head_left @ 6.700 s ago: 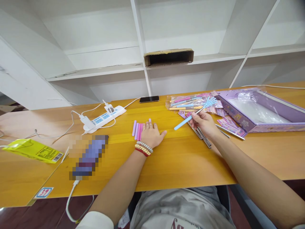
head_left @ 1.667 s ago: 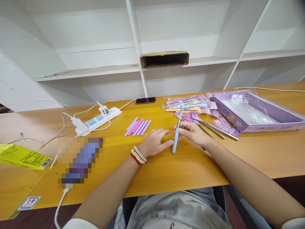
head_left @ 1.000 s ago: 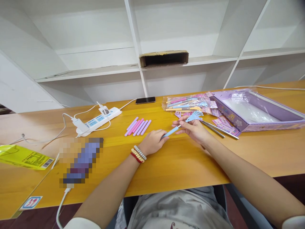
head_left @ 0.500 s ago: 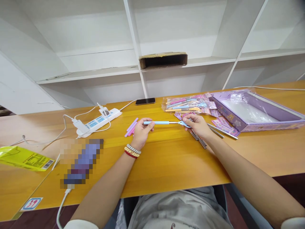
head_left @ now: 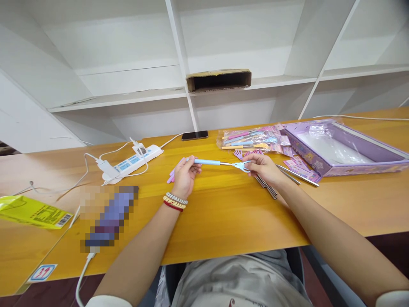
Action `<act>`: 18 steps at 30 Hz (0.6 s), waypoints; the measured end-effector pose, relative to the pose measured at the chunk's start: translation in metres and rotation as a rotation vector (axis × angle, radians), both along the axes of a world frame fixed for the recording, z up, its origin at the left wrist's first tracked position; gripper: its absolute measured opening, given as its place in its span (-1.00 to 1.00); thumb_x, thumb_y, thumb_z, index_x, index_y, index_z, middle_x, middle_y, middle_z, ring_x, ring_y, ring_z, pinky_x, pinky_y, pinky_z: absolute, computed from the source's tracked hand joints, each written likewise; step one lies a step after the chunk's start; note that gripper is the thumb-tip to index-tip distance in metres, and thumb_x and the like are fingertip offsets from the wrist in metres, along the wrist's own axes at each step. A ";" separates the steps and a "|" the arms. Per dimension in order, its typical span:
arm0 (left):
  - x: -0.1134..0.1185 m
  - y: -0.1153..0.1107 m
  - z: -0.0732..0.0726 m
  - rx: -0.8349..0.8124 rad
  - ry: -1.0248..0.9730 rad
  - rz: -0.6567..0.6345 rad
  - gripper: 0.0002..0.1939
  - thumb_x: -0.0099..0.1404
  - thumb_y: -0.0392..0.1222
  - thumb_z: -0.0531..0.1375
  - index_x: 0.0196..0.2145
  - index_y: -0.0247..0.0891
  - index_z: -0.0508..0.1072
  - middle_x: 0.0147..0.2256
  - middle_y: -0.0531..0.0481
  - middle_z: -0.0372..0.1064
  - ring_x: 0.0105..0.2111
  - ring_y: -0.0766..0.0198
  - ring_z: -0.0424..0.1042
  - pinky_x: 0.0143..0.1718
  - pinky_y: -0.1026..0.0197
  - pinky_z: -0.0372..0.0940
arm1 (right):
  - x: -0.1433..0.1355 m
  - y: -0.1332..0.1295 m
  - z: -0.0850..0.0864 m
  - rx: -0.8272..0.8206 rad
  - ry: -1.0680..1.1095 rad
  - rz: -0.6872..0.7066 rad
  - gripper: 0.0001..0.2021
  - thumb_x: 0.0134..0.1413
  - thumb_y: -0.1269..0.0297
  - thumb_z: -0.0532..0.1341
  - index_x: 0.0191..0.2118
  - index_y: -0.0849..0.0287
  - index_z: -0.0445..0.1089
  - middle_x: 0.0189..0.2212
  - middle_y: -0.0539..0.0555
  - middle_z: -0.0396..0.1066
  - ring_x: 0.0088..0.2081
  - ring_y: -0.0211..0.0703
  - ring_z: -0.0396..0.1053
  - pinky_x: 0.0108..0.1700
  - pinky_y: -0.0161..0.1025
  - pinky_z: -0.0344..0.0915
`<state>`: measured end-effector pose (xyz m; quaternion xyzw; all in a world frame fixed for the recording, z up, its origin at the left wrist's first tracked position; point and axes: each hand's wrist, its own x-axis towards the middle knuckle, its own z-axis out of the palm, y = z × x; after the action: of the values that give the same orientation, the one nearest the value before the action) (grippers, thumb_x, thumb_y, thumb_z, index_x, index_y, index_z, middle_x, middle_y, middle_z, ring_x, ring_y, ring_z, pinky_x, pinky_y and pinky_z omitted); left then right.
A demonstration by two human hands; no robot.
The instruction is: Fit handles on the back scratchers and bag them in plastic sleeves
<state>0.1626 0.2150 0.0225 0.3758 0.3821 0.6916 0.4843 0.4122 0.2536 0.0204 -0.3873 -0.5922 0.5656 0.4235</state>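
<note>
A light blue back scratcher point(head_left: 207, 162) with a short metal rod is held level above the table between my hands. My left hand point(head_left: 185, 175) is closed round the end of its blue handle. At the other end, my right hand point(head_left: 260, 167) pinches the tips of the claw-shaped head, most of which shows. Pink and purple tubes point(head_left: 171, 177) lie partly hidden behind my left hand. Purple and pink claw heads point(head_left: 238, 155) rest just beyond my right hand. Metal rods point(head_left: 270, 190) lie under and beside that hand.
Bagged back scratchers point(head_left: 249, 140) lie at the back, beside an open purple box point(head_left: 322, 164). Pink cards point(head_left: 300, 166) lie before it. Leftward are a power strip point(head_left: 134, 164) with cables, a blurred phone-like object point(head_left: 113, 215) and a yellow package point(head_left: 35, 213). A black phone point(head_left: 194, 135) lies behind.
The back scratcher has shifted a little left with my left hand. More of its head now shows, as my right fingers sit nearer the claw tips.
</note>
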 end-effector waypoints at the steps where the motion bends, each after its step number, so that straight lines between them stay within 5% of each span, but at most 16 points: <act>1: 0.000 0.000 0.000 -0.005 0.009 0.000 -0.76 0.07 -0.10 0.24 -0.39 -0.35 0.40 -0.56 0.05 0.33 -0.55 0.43 0.32 -0.49 0.35 0.23 | 0.001 0.000 0.002 -0.006 -0.001 -0.009 -0.70 -0.25 0.20 0.30 -0.33 0.22 0.32 -0.61 -0.05 0.32 -0.66 -0.36 0.24 -0.66 -0.40 0.01; 6: 0.000 0.000 -0.003 -0.036 0.056 -0.029 -0.76 0.04 -0.12 0.25 -0.39 -0.34 0.38 -0.54 0.02 0.36 -0.53 0.38 0.36 -0.50 0.33 0.24 | 0.007 0.002 0.005 -0.031 -0.035 -0.002 -0.76 -0.25 0.29 0.27 -0.35 0.22 0.35 -0.62 -0.04 0.34 -0.65 -0.35 0.25 -0.65 -0.39 0.05; 11: -0.001 0.000 -0.005 -0.034 0.044 -0.046 -0.79 0.06 -0.15 0.23 -0.39 -0.35 0.37 -0.55 0.01 0.36 -0.54 0.38 0.37 -0.50 0.33 0.24 | 0.012 0.002 0.002 -0.074 -0.092 0.210 -0.75 -0.25 0.38 0.24 -0.31 0.23 0.36 -0.56 0.00 0.40 -0.60 -0.32 0.30 -0.63 -0.40 0.08; 14: -0.003 0.001 -0.005 -0.034 0.016 -0.033 -0.81 0.06 -0.17 0.22 -0.40 -0.34 0.36 -0.56 0.02 0.35 -0.53 0.36 0.38 -0.50 0.32 0.25 | 0.011 -0.002 0.002 -0.078 0.052 0.315 -0.68 -0.21 0.32 0.26 -0.21 0.20 0.33 -0.44 0.06 0.44 -0.52 -0.25 0.36 -0.60 -0.37 0.15; 18: 0.002 -0.003 -0.006 -0.054 0.061 -0.129 -0.79 0.06 -0.16 0.24 -0.37 -0.33 0.35 -0.51 -0.01 0.40 -0.50 0.35 0.40 -0.41 0.26 0.30 | 0.007 -0.009 0.004 -0.064 0.310 0.279 -0.60 -0.19 0.24 0.27 -0.13 0.13 0.30 -0.28 0.09 0.42 -0.40 -0.17 0.40 -0.54 -0.30 0.24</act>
<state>0.1650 0.2121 0.0169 0.4071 0.3904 0.6366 0.5259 0.4189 0.2448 0.0247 -0.2234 -0.5495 0.6901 0.4146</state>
